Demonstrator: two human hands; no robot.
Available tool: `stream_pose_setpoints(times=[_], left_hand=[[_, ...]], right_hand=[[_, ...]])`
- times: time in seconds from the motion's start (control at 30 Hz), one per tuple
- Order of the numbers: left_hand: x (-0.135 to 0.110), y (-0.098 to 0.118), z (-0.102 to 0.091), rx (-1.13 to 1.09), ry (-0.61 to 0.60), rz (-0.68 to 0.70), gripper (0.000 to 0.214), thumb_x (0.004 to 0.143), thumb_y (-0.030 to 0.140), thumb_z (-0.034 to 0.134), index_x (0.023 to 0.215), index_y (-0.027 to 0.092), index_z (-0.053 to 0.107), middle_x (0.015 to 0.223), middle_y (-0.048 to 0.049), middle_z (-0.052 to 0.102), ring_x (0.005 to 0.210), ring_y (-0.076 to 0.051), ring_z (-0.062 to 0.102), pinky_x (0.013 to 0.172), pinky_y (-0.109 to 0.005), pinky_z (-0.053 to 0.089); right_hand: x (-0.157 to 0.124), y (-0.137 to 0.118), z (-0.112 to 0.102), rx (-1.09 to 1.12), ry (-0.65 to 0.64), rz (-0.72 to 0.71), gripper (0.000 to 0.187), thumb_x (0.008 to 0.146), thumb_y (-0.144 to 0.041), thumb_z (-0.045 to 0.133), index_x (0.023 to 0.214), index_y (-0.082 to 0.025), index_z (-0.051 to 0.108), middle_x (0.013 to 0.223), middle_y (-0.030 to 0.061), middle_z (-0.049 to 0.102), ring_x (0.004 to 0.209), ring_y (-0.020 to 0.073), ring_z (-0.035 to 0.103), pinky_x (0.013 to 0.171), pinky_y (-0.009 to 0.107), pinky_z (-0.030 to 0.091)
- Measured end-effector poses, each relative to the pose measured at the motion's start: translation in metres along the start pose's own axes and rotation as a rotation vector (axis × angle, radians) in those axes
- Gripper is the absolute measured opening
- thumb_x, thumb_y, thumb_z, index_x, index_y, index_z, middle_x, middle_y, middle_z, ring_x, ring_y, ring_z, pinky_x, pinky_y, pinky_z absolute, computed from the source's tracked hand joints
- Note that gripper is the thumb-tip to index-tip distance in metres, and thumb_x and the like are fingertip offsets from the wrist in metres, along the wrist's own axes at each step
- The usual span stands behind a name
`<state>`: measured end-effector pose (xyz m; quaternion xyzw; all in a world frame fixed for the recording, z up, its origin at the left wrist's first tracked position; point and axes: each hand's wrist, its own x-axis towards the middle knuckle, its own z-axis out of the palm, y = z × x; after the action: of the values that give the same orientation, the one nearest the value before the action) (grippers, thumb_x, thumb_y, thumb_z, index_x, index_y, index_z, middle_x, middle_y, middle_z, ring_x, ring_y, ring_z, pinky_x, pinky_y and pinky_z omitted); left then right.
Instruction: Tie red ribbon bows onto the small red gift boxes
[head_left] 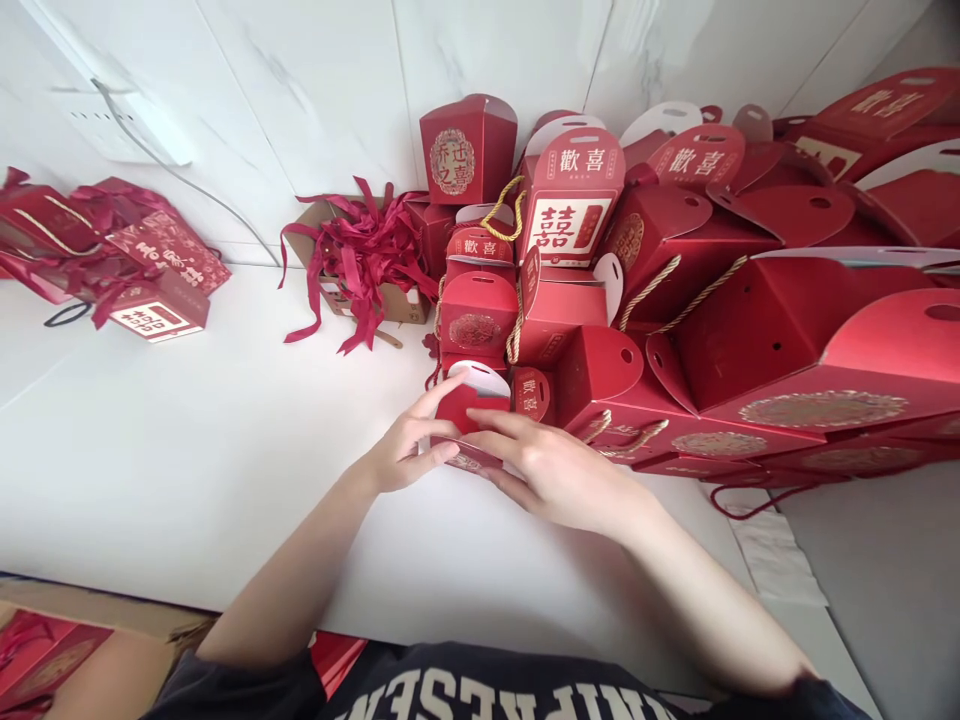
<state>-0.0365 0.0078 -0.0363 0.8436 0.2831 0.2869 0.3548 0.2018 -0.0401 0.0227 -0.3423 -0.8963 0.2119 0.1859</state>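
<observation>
A small red gift box [466, 408] with a rounded flap, white on its inside, sits on the white table [187, 470] in front of me. My left hand [409, 445] grips its left side, thumb and fingers pinched on the card. My right hand [551, 470] lies over its right and front side, fingers pressed on the box. Both hands hold the same box, which they partly hide.
A big heap of red gift boxes [675, 300] with gold rope handles fills the right and back. A cardboard box of red ribbons [360, 260] stands at the back. More red boxes [142, 270] lie far left. A cardboard carton [52, 640] sits at the lower left.
</observation>
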Motion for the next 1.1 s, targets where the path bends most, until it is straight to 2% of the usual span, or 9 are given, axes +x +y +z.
stream_pose_setpoints(times=[0.1,0.2,0.37,0.5,0.63,0.77,0.9,1.0,1.1], left_hand=[[0.000,-0.004,0.009,0.058,0.183,0.002,0.016,0.090,0.035,0.059,0.093,0.020,0.063,0.147,-0.0130,0.044,0.139,-0.031,0.042,0.114,-0.053,0.039],[0.001,-0.007,0.018,0.046,0.345,-0.003,0.029,0.088,0.035,0.061,0.113,0.023,0.051,0.140,-0.0139,0.047,0.135,-0.028,0.045,0.112,-0.052,0.040],[0.005,-0.009,0.020,0.056,0.312,-0.048,0.064,0.092,0.032,0.055,0.148,0.025,0.026,0.156,-0.0142,0.032,0.148,-0.028,0.029,0.119,-0.051,0.032],[0.005,-0.011,0.022,0.169,0.248,0.015,0.031,0.091,0.025,0.054,0.122,0.023,0.060,0.136,-0.0105,0.057,0.140,-0.029,0.041,0.117,-0.054,0.034],[0.006,-0.016,0.020,0.191,0.482,0.013,0.013,0.089,0.021,0.057,0.101,0.020,0.062,0.107,-0.0088,0.066,0.116,-0.024,0.060,0.103,-0.044,0.048],[0.025,-0.038,-0.022,0.347,0.770,-0.114,0.007,0.086,0.025,0.060,0.087,0.019,0.062,0.100,-0.0060,0.065,0.097,-0.018,0.061,0.080,-0.029,0.051],[0.061,-0.069,-0.093,0.301,1.148,-0.525,0.029,0.078,0.032,0.069,0.102,0.017,0.064,0.077,0.0018,0.058,0.071,-0.013,0.055,0.073,-0.025,0.047],[0.082,-0.081,-0.127,0.265,1.192,-0.599,0.029,0.075,0.035,0.072,0.093,0.014,0.068,0.069,0.0024,0.057,0.068,-0.013,0.055,0.073,-0.027,0.046],[0.092,-0.078,-0.136,0.226,1.182,-0.585,0.018,0.075,0.029,0.072,0.079,0.012,0.068,0.068,0.0015,0.061,0.069,-0.013,0.057,0.072,-0.027,0.047]], right_hand=[[0.002,-0.001,0.004,0.044,-0.005,0.101,0.032,0.102,-0.026,0.046,0.132,-0.018,0.051,0.118,0.0127,0.066,0.106,0.0254,0.066,0.085,0.040,0.056],[0.006,0.001,0.011,0.046,0.042,0.223,0.029,0.100,-0.024,0.048,0.129,-0.018,0.049,0.108,0.0103,0.069,0.092,0.0242,0.069,0.075,0.037,0.057],[0.016,0.009,0.031,-0.212,0.297,0.244,0.048,0.093,-0.018,0.057,0.139,-0.012,0.046,0.141,0.0214,0.050,0.127,0.0350,0.052,0.096,0.050,0.052],[0.020,0.016,0.048,-0.383,0.303,0.145,0.047,0.098,-0.020,0.049,0.140,0.001,0.047,0.149,0.0244,0.044,0.137,0.0355,0.044,0.115,0.054,0.035],[0.019,0.020,0.059,-0.519,0.223,0.095,0.044,0.103,-0.021,0.038,0.134,0.004,0.055,0.140,0.0220,0.056,0.130,0.0330,0.054,0.111,0.046,0.044],[0.020,0.019,0.060,-0.556,0.212,0.100,0.044,0.103,-0.022,0.038,0.135,0.002,0.056,0.141,0.0208,0.055,0.131,0.0322,0.054,0.111,0.044,0.046],[0.021,0.016,0.057,-0.550,0.195,0.110,0.044,0.102,-0.021,0.037,0.135,0.003,0.056,0.142,0.0211,0.054,0.131,0.0330,0.053,0.111,0.044,0.046],[0.021,0.016,0.056,-0.543,0.187,0.118,0.045,0.103,-0.022,0.037,0.136,0.002,0.055,0.142,0.0207,0.053,0.132,0.0326,0.053,0.111,0.044,0.045],[0.021,0.016,0.056,-0.539,0.185,0.120,0.045,0.103,-0.022,0.036,0.137,0.002,0.054,0.143,0.0208,0.053,0.132,0.0320,0.053,0.112,0.043,0.045]])
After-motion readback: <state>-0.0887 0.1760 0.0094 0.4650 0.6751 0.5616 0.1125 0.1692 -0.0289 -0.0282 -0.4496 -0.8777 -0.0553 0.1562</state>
